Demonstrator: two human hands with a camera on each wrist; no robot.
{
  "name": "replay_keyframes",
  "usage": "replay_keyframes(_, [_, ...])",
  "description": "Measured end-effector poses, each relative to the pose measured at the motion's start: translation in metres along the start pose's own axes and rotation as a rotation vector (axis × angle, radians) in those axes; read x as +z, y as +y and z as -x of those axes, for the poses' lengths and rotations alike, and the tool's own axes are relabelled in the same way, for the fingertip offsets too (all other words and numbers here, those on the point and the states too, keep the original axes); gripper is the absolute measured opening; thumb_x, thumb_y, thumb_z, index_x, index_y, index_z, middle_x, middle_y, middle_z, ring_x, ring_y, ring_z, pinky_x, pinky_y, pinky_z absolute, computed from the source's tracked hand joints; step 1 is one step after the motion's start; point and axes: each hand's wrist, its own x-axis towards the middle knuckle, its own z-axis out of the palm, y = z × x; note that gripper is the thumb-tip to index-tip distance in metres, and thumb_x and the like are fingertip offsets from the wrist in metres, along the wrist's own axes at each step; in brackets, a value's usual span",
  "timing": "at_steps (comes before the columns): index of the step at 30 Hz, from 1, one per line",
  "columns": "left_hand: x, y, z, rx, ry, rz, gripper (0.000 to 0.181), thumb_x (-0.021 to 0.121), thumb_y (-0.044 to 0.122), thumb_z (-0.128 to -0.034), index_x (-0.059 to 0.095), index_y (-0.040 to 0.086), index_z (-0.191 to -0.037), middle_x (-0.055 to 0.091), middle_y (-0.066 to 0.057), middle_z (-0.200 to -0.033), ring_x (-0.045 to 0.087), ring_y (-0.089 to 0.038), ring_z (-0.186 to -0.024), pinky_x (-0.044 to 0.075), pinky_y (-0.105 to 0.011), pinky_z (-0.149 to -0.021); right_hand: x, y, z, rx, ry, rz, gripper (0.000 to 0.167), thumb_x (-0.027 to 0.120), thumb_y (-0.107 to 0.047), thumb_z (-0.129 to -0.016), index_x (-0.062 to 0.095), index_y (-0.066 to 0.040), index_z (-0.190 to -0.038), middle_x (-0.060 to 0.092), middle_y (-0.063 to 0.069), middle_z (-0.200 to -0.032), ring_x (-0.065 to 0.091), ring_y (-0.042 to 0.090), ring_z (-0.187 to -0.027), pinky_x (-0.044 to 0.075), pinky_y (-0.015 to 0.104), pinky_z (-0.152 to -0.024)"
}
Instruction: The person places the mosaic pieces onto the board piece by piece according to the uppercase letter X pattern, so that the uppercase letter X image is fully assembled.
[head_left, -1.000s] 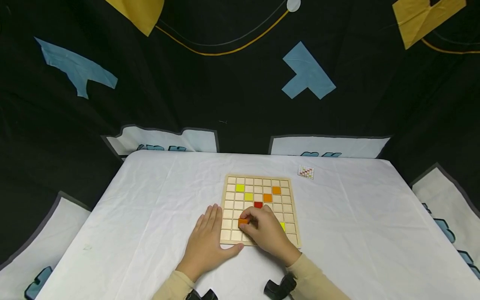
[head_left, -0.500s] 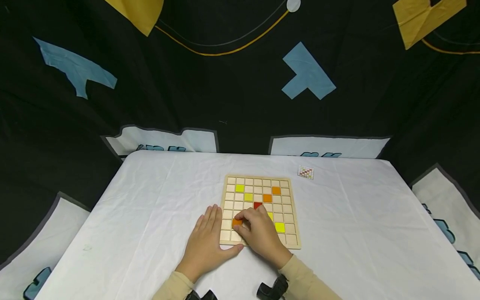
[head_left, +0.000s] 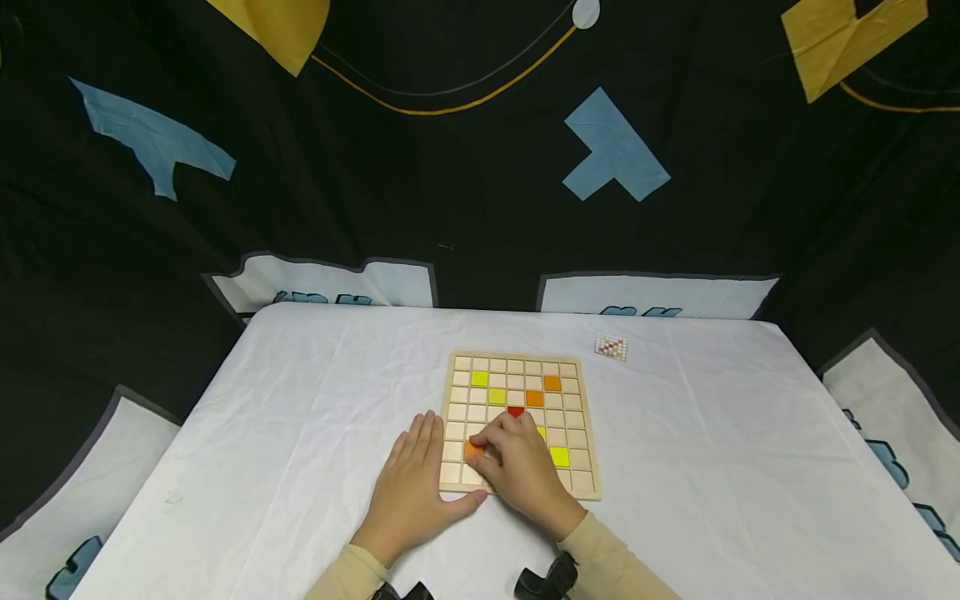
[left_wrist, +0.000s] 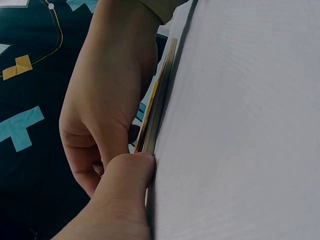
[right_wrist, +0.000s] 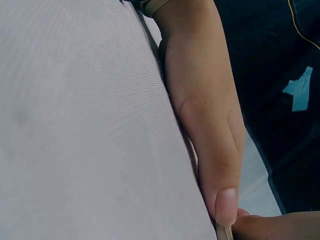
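A wooden grid board [head_left: 576, 438] lies on the white table in the head view. My right hand [head_left: 522, 467] is over its near half, thumb and index finger pinching an orange tile [head_left: 472, 450] at a cell on the left side. Along the board's left edge rests my left hand [head_left: 415, 479], fingers straight and thumb by the near edge. A red tile [head_left: 515, 412] sits mid-board, partly covered by the right hand. In the left wrist view, the left thumb [left_wrist: 122, 192] touches the board's side. The right thumb [right_wrist: 226, 205] hides the pinched tile in the right wrist view.
Yellow tiles [head_left: 559, 457] and orange tiles [head_left: 535, 398] lie in other cells. A small card with a coloured grid pattern [head_left: 611, 347] lies beyond the board's far right corner. A dark curtain [head_left: 450, 183] hangs behind the white table [head_left: 712, 450].
My right hand has shifted left with the orange tile and come to the cell where it now stays, uncovering a yellow tile on the right. The left hand has kept its place.
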Motion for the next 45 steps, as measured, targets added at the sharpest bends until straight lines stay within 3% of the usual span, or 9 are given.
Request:
replay_keyframes(9, [0.001,0.000,0.000,0.001,0.004,-0.003,0.116,0.056,0.080,-0.0786,0.026,-0.003,-0.155,0.025,-0.017,-0.164,0.019,-0.030,-0.154,0.022,-0.048,-0.124,-0.002,0.001,0.001,-0.035,0.029,0.010,0.019,0.082,-0.029,-0.081,0.081,-0.018,-0.097,0.061,-0.010,-0.086,0.038,0.007,-0.079,0.034,0.019,-0.068])
replay_keyframes(23, [0.001,0.001,0.001,-0.002,0.000,-0.002,0.117,0.054,0.082,-0.0787,0.026,-0.002,-0.155,0.024,-0.017,-0.164,0.019,-0.030,-0.154,0.022,-0.049,-0.124,-0.008,-0.001,0.003,-0.007,0.003,0.035,0.018,0.081,-0.032,-0.082,0.081,-0.020,-0.095,0.060,-0.013,-0.082,0.036,0.007,-0.076,0.031,0.018,-0.065])
replay_keyframes(35, [0.001,0.000,0.000,0.000,0.017,0.001,0.117,0.055,0.081,-0.0782,0.027,-0.003,-0.155,0.025,-0.017,-0.163,0.021,-0.031,-0.154,0.023,-0.049,-0.124,-0.012,0.001,0.006,-0.044,0.023,0.033,0.007,0.082,-0.027,-0.082,0.079,-0.021,-0.083,0.057,-0.015,-0.076,0.032,0.006,-0.071,0.029,0.017,-0.063])
replay_keyframes(45, [0.001,0.000,0.000,-0.003,0.002,0.005,0.118,0.056,0.081,-0.0780,0.026,-0.003,-0.155,0.025,-0.018,-0.163,0.019,-0.032,-0.154,0.022,-0.049,-0.124,-0.011,0.004,0.008,-0.015,0.033,0.001,0.007,0.082,-0.027,-0.081,0.079,-0.021,-0.083,0.059,-0.014,-0.077,0.034,0.006,-0.072,0.030,0.017,-0.063])
